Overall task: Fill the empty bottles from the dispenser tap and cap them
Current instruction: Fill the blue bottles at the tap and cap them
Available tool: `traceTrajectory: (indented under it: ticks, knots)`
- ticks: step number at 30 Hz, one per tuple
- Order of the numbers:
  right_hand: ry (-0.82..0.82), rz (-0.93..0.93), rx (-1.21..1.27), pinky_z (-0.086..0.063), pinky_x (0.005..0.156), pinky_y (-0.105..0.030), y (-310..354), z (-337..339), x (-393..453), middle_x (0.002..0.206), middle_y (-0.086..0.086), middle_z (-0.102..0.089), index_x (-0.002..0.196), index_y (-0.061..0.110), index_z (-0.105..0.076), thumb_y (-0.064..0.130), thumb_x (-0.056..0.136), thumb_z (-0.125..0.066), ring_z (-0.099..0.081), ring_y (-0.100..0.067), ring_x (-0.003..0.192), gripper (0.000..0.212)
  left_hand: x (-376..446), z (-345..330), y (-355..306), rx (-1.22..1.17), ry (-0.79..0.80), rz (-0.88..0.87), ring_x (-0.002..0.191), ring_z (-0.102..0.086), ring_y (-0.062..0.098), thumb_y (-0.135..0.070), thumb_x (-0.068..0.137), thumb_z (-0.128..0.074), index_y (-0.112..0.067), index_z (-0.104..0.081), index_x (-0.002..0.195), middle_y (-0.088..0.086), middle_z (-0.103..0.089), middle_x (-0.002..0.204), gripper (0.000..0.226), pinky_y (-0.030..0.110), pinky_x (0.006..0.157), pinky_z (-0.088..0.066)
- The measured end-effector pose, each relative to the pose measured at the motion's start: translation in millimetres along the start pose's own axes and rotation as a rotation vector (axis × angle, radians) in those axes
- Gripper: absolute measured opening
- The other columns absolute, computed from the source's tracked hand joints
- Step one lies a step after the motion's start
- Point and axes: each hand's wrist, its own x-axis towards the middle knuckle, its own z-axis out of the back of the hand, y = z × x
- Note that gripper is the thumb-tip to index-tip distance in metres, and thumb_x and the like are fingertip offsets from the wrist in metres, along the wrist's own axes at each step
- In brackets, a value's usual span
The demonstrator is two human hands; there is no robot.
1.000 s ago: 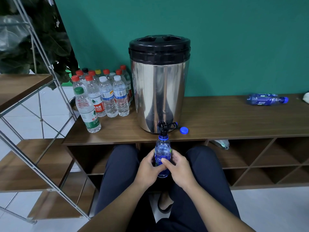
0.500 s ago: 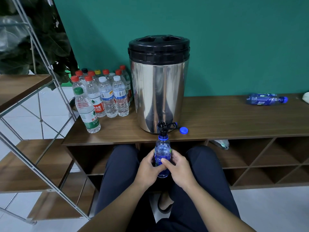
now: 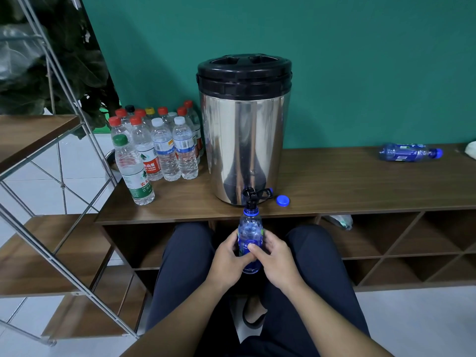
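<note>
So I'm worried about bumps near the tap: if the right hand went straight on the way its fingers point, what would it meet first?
The right hand grips the blue bottle, fingers pointing leftward across it. It would probably meet the left hand first, since their thumbs nearly touch; depth is unclear.

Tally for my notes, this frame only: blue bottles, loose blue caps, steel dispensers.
Blue bottles: 2, one held upright, one lying flat
Loose blue caps: 1
Steel dispensers: 1
Total: 4
</note>
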Motion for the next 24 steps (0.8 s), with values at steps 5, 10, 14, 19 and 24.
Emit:
traceTrajectory:
  ticks: [5,10,14,19,24]
  knots:
    - [-0.002,-0.006,0.016,-0.058,0.113,-0.047,0.1,-1.0,-0.3,0.127,0.005,-0.082,0.140,0.026,-0.073,0.004,0.103,-0.075,-0.076,-0.015,0.123,0.044,0.2,0.1,0.7,0.007,0.000,0.002,0.123,-0.075,0.017,-0.001,0.093,-0.085,-0.032,-0.071,0.140,-0.004,-0.080,0.128,0.058,0.046,0.113,-0.057]
    - [0.001,-0.005,0.015,-0.058,0.112,-0.046,1.6,-0.4,-1.8,0.126,0.005,-0.082,0.139,0.025,-0.073,0.003,0.104,-0.074,-0.076,-0.015,0.123,0.042,-0.6,0.7,0.6,0.000,0.007,0.000,0.124,-0.075,0.019,-0.003,0.094,-0.085,-0.031,-0.070,0.141,-0.003,-0.080,0.129,0.056,0.048,0.113,-0.057]
    - [-0.001,-0.006,0.011,-0.058,0.112,-0.047,1.7,0.0,-1.4,0.125,0.004,-0.082,0.139,0.024,-0.073,0.004,0.103,-0.074,-0.077,-0.015,0.122,0.041,-0.8,1.0,0.3,0.004,0.005,0.001,0.125,-0.075,0.018,-0.003,0.094,-0.084,-0.031,-0.070,0.141,-0.004,-0.080,0.130,0.056,0.048,0.113,-0.057]
    - [0.002,-0.008,0.015,-0.058,0.112,-0.045,1.7,-0.1,-1.6,0.127,0.005,-0.082,0.141,0.023,-0.072,0.004,0.103,-0.074,-0.076,-0.015,0.123,0.042,-0.7,1.0,0.7,0.007,0.001,0.006,0.123,-0.075,0.017,-0.003,0.094,-0.085,-0.032,-0.071,0.140,-0.004,-0.080,0.129,0.057,0.047,0.113,-0.058]
    - [0.003,-0.006,0.015,-0.059,0.111,-0.043,1.5,0.1,-1.1,0.127,0.005,-0.082,0.142,0.022,-0.072,0.003,0.103,-0.074,-0.077,-0.014,0.123,0.043,-0.2,0.7,1.3,0.014,-0.003,0.005,0.123,-0.075,0.018,-0.002,0.093,-0.085,-0.031,-0.070,0.141,-0.003,-0.080,0.129,0.057,0.048,0.112,-0.058]
